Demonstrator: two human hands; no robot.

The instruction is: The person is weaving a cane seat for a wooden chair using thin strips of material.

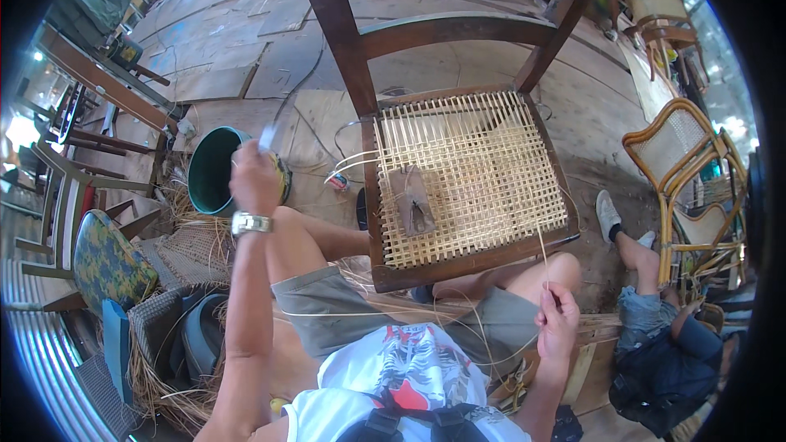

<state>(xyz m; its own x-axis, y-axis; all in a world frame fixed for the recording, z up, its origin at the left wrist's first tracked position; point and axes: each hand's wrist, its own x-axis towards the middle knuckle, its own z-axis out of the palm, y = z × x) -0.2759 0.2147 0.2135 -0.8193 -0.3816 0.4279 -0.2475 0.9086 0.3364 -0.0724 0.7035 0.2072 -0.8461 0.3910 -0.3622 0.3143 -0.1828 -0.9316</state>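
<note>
Woven cane seat (483, 155) sits centre in brown wooden chair (458, 30). Right hand (558, 321) pinches cane strand (544, 258) at its near-right edge. Left hand (255, 177) blurred near green bucket (214, 170), left; can't tell finger state.

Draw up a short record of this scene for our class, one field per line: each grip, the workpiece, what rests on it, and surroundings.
Left grip: raised; seems closed on a pale object, too blurred to identify
Right grip: pinching a thin strand that runs to the seat's near edge
Workpiece: dark wooden chair with woven seat, weave more open toward the backrest
On seat: brown block, left part
Surroundings: green bucket at left; curved-frame chair and another person at right
</note>
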